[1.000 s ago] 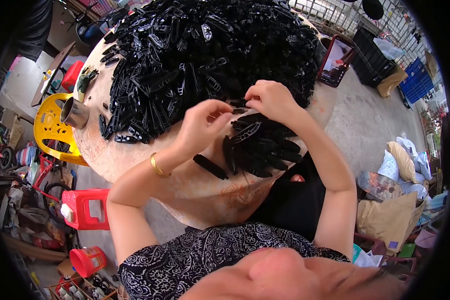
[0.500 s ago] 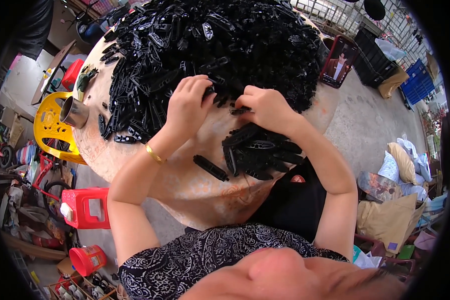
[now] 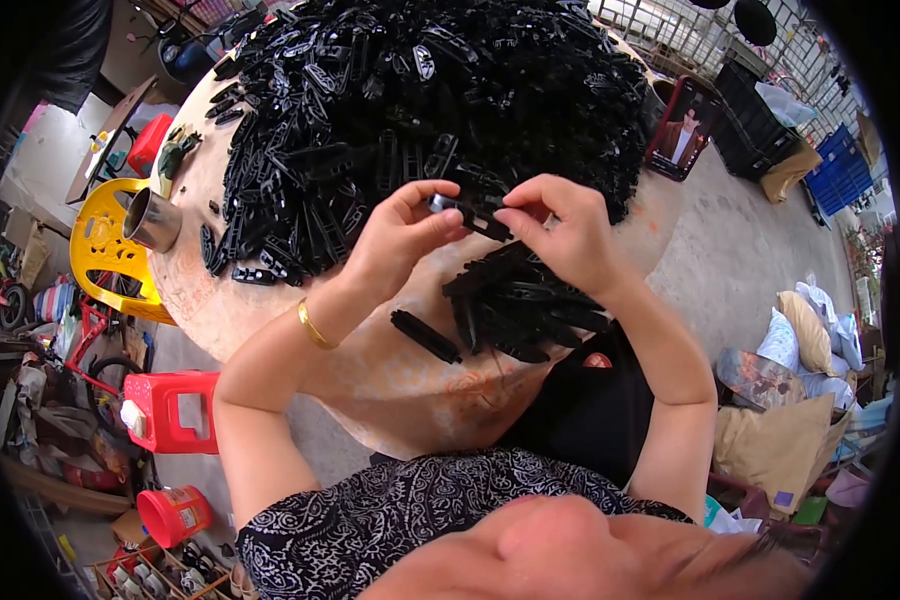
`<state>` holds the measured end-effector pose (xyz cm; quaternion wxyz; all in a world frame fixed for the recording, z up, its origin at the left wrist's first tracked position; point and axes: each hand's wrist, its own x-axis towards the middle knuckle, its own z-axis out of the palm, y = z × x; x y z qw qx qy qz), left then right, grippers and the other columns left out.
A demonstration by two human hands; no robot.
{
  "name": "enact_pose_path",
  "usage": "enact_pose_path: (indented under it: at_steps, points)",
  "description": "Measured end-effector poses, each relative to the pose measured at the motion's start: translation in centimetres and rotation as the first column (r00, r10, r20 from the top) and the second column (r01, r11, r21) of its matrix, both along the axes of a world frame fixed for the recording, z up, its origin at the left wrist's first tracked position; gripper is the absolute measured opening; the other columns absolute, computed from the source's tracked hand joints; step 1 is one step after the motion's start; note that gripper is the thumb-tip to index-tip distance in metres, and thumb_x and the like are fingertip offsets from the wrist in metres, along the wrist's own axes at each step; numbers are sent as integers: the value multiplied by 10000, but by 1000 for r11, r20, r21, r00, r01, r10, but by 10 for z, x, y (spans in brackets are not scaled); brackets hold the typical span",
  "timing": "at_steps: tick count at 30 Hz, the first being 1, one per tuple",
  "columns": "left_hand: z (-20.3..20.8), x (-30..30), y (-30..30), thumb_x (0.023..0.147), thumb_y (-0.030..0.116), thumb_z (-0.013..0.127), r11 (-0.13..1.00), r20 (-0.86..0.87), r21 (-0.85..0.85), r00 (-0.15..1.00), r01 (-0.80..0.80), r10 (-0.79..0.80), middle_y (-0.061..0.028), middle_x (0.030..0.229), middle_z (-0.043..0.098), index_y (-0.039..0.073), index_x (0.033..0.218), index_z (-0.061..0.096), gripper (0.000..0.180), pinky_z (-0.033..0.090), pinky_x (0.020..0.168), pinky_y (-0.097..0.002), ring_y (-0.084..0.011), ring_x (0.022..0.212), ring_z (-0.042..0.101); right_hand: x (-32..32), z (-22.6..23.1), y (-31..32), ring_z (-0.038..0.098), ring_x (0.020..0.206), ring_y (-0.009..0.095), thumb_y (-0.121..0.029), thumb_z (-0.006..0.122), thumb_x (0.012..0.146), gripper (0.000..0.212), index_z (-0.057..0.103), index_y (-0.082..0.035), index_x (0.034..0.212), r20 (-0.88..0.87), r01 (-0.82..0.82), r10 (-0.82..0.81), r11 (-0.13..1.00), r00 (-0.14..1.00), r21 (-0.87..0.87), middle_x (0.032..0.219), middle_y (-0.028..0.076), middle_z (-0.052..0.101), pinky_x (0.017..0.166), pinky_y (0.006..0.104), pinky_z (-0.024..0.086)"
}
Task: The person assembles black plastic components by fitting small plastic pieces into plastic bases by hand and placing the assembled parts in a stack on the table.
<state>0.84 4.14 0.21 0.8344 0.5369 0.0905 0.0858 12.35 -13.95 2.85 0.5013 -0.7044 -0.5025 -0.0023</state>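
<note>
Between both hands is a small, long black plastic part (image 3: 483, 222), held just above the near edge of a big heap. My left hand (image 3: 407, 228) pinches its left end between thumb and fingers. On its right end, the thumb and forefinger of my right hand (image 3: 562, 225) are closed. Whether it is one part or two joined pieces I cannot tell. Behind it rises the large heap of similar black plastic parts (image 3: 320, 130). Below my right hand lies a smaller pile of black parts (image 3: 520, 310), with a single long black part (image 3: 425, 336) left of it.
The round table has a patterned cloth (image 3: 390, 390). A metal cup (image 3: 152, 220) stands at its left edge, by a yellow chair (image 3: 100, 245). A phone (image 3: 683, 130) leans at the right edge. A red stool (image 3: 170, 412) and red bucket (image 3: 175, 515) are at lower left.
Both hands have come from the heap's edge toward each other and slightly nearer to me. The black part now shows between them, gripped at both ends.
</note>
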Motion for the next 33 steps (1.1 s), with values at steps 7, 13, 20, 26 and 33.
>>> enact_pose_path:
  at_steps: [7, 13, 20, 26, 33]
  points:
    - [5, -5, -8, 797, 23, 725, 979, -27, 196, 998, 58, -54, -49, 945, 638, 4, 1118, 563, 360, 507, 796, -234, -104, 868, 614, -6, -13, 2, 635, 693, 265, -21, 697, 732, 117, 643, -45, 833, 304, -46, -21, 976, 953, 212, 806, 96, 659, 595, 329, 512]
    - [6, -7, -10, 808, -27, 686, 983, -33, 147, 994, 108, -104, -59, 1006, 628, 8, 1122, 556, 341, 528, 846, -276, -144, 905, 637, -8, -11, 0, 627, 702, 258, -19, 711, 708, 145, 645, -50, 833, 406, -74, -28, 970, 913, 232, 810, 85, 655, 609, 335, 514]
    - [10, -9, -12, 807, 13, 706, 975, -55, 208, 997, 72, -62, -66, 978, 637, 4, 1109, 559, 336, 529, 833, -273, -146, 900, 640, -13, -9, -7, 610, 788, 243, -65, 685, 708, 144, 650, -54, 846, 632, -34, -24, 996, 774, 80, 894, 62, 633, 663, 332, 508]
    - [15, -10, -14, 798, -13, 698, 978, -24, 207, 1000, 17, -13, -63, 977, 636, -7, 1110, 545, 348, 525, 804, -244, -125, 895, 624, -30, 1, 1, 631, 803, 289, -145, 673, 765, 184, 657, -25, 904, 213, 84, -96, 994, 972, 63, 895, 107, 654, 673, 362, 503]
    - [17, -14, -21, 755, -43, 706, 815, 208, 551, 975, -181, 76, -45, 893, 635, -10, 977, 552, 272, 517, 655, -195, -66, 775, 598, -13, 4, -8, 656, 724, 236, -191, 673, 815, 243, 659, -12, 979, 101, -93, 113, 979, 988, -180, 821, 137, 676, 661, 316, 500]
